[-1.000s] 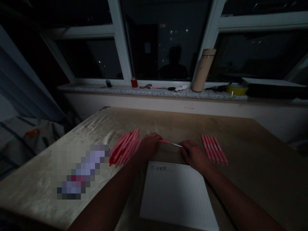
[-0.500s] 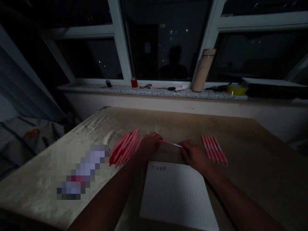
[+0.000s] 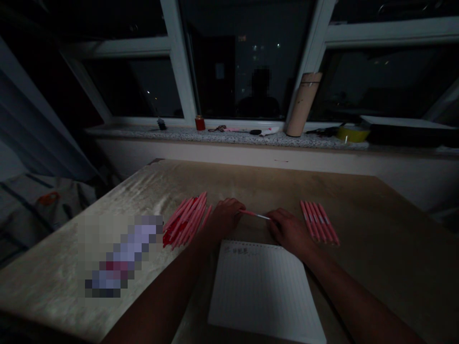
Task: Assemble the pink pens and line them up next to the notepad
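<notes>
A slim pink pen (image 3: 252, 213) with a pale section spans the gap between my hands, above the far edge of a lined notepad. My left hand (image 3: 228, 213) is closed on its pink end. The pale end runs into the closed fingers of my right hand (image 3: 284, 225), which hide the tip. Left of my left hand lies a loose pile of similar pink pens (image 3: 190, 217), with something red beneath them. Several more pink pens (image 3: 319, 222) lie side by side to the right of my right hand. The notepad (image 3: 263, 291) has a few handwritten marks at its top.
A blurred-out long object (image 3: 131, 253) lies on the table (image 3: 251, 177) at left. On the windowsill (image 3: 179, 134) stand a tan cylinder (image 3: 303, 105), a small red jar (image 3: 200, 123), yellow tape (image 3: 353, 134) and a dark box (image 3: 409, 131). A curtain (image 3: 32, 114) hangs at far left.
My left hand has shifted slightly to the right along the pen, so less of the pen shows between my hands. My right hand has stayed nearly still.
</notes>
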Tool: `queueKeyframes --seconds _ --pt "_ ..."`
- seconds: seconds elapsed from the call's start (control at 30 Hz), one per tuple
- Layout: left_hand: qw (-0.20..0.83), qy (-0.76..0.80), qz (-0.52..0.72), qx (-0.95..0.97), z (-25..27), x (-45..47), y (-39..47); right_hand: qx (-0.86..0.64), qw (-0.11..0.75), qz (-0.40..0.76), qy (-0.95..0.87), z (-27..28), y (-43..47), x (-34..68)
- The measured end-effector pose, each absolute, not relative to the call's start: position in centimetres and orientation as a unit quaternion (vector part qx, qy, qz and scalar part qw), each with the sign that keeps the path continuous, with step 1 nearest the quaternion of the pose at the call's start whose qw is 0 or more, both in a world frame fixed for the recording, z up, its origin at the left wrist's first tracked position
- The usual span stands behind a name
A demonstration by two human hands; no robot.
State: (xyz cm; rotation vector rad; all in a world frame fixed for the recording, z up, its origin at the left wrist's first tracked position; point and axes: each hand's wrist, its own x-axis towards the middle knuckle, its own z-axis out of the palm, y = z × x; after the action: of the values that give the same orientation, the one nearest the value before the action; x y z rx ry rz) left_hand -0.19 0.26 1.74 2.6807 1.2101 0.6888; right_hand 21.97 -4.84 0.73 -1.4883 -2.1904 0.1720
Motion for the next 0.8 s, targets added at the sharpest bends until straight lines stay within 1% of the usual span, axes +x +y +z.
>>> queueKeyframes --seconds 0.17,0.4,0.57,0.8 --pt "0.061 0.389 0.217 0.893 1.9 0.4 -0.2 -0.531 0.241 0.067 -0.809 0.9 -4.9 21.9" --pt "0.074 0.365 0.223 0.901 2.0 0.8 -0.6 -0.504 0.274 0.07 -0.816 0.6 -4.8 21.7" --pt "0.074 0.35 0.231 0.905 1.8 0.9 -0.7 -0.515 0.297 0.077 -0.8 0.3 -4.7 21.8" --pt "0.087 0.326 0.25 0.908 1.7 0.8 -0.7 -0.521 0.308 0.09 -0.791 0.2 -4.7 22.0"
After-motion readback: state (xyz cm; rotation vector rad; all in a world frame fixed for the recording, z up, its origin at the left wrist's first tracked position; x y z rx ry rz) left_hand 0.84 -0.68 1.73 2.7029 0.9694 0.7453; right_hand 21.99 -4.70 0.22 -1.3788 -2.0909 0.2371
